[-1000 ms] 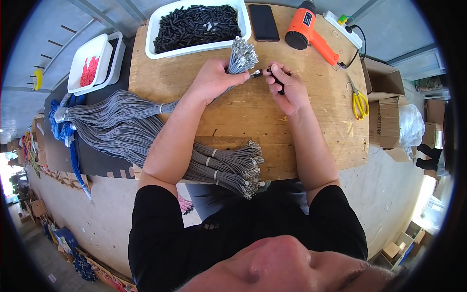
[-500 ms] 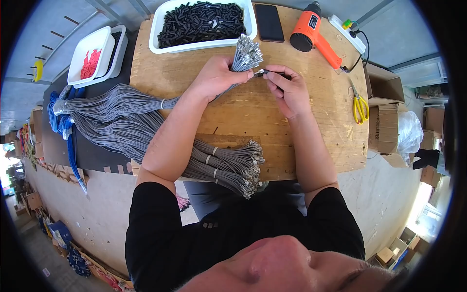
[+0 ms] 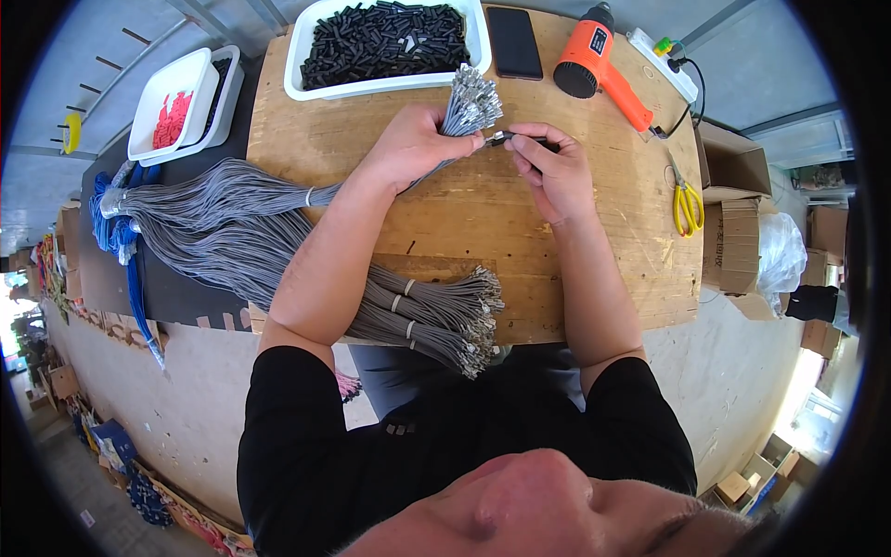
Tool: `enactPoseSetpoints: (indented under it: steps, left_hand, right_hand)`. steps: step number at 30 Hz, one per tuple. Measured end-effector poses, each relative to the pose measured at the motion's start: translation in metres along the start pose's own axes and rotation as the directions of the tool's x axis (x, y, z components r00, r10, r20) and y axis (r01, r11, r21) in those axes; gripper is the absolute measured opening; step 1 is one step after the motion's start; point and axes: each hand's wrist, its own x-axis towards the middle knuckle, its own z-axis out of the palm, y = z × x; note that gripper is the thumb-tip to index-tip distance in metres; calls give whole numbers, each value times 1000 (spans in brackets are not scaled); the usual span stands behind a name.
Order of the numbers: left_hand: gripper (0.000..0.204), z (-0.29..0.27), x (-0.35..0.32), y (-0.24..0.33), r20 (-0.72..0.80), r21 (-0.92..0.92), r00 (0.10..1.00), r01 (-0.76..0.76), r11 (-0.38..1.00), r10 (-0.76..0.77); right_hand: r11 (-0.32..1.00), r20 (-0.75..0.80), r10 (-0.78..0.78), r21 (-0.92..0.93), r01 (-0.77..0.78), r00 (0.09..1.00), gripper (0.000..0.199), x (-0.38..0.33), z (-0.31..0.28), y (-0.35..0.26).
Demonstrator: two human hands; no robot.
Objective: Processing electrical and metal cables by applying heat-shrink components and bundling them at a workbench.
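My left hand [image 3: 416, 148] is closed around a bundle of grey cables, whose silvery metal terminals [image 3: 472, 100] fan out above the fist. One terminal [image 3: 497, 139] sticks out to the right from the thumb and fingertips. Facing it, my right hand [image 3: 559, 174] pinches a small black sleeve [image 3: 549, 146] between thumb and fingers, its near end at the terminal. Whether the sleeve is over the terminal is too small to tell. Below my left forearm lie more tied grey cable bundles [image 3: 436, 320], their terminal ends toward the middle of the table.
A white tray [image 3: 295, 84] of black sleeves stands at the back, beside a phone [image 3: 515, 44]. An orange heat gun [image 3: 603, 70], a power strip [image 3: 664, 65] and yellow-handled scissors [image 3: 687, 206] lie at the right. White trays [image 3: 141, 139] with red pieces sit at the left.
My right hand has shifted very slightly to the right with the black sleeve. My left hand and the cable bundle have stayed in place.
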Motion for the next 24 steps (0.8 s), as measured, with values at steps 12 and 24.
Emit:
enactPoseSetpoints:
  steps: [12,24]
  left_hand:
    - [26,-1,-6,13,29,167,1000,-9,986,4]
    - [27,-1,-4,9,31,152,999,-37,988,32]
  right_hand:
    - [994,6,-71,-83,71,997,20,0,0,0]
    - [996,-4,-53,-73,53,999,16,0,0,3]
